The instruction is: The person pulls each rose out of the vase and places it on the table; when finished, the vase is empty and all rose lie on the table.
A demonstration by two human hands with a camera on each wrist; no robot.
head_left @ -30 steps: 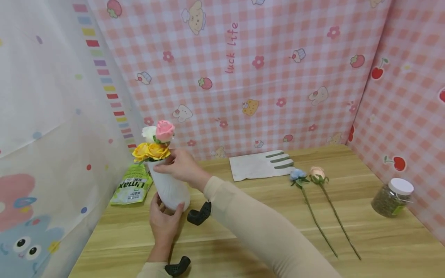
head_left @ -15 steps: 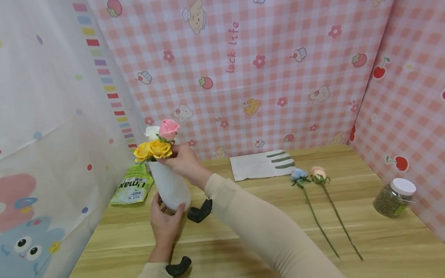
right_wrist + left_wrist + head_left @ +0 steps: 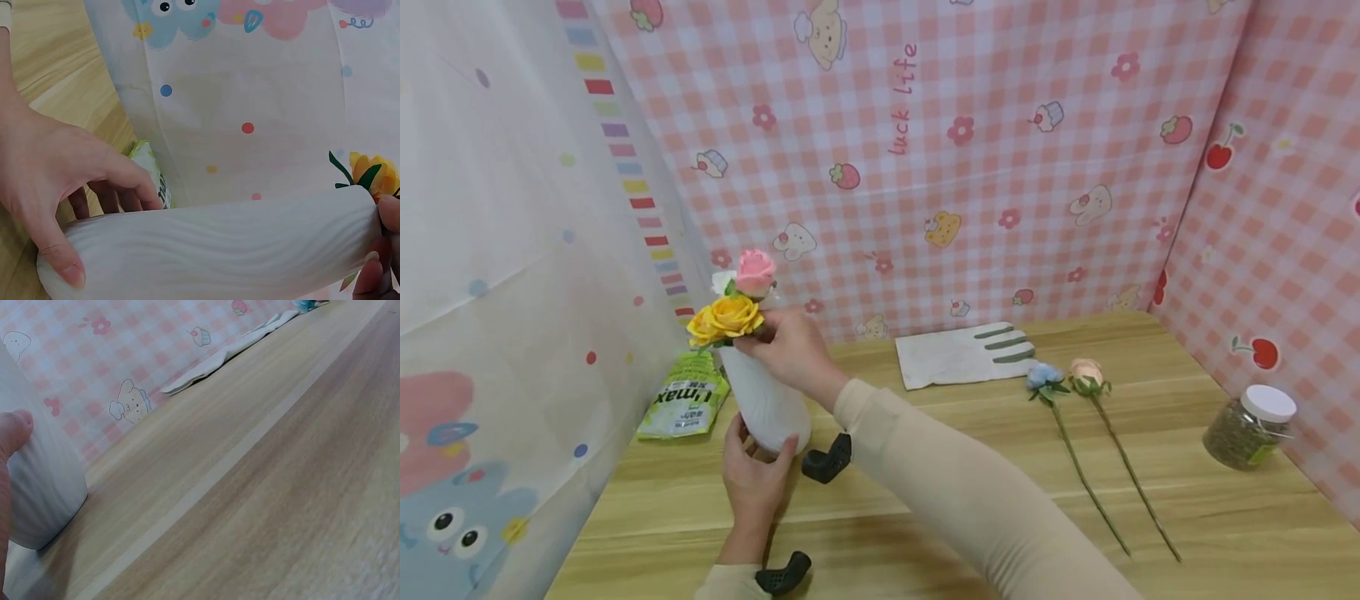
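My left hand (image 3: 754, 477) grips the lower part of a white vase (image 3: 766, 408), thumb on its near side. In the right wrist view, the vase (image 3: 206, 250) shows wavy ridges. Yellow roses (image 3: 736, 317) and a pink rose (image 3: 756, 271) stand at its mouth, with a white flower (image 3: 723, 281) partly behind them. My right hand (image 3: 797, 350) is at the vase's mouth, its fingers curled just under the blooms. It seems to pinch the pink rose's stem, but the pinch itself is hidden. The left wrist view shows a thumb (image 3: 19, 428) against the vase.
A green packet (image 3: 685, 398) lies left of the vase. Farther back is a white glove (image 3: 958, 357) with green stripes. A blue flower (image 3: 1045, 377) and a peach rose (image 3: 1086, 375) lie at right, long stems toward me. A lidded jar (image 3: 1247, 429) stands at the right edge.
The pink rose and yellow roses shift slightly right, then back left and a little up, along with my right hand's fingers. My left hand and the vase stay almost still.
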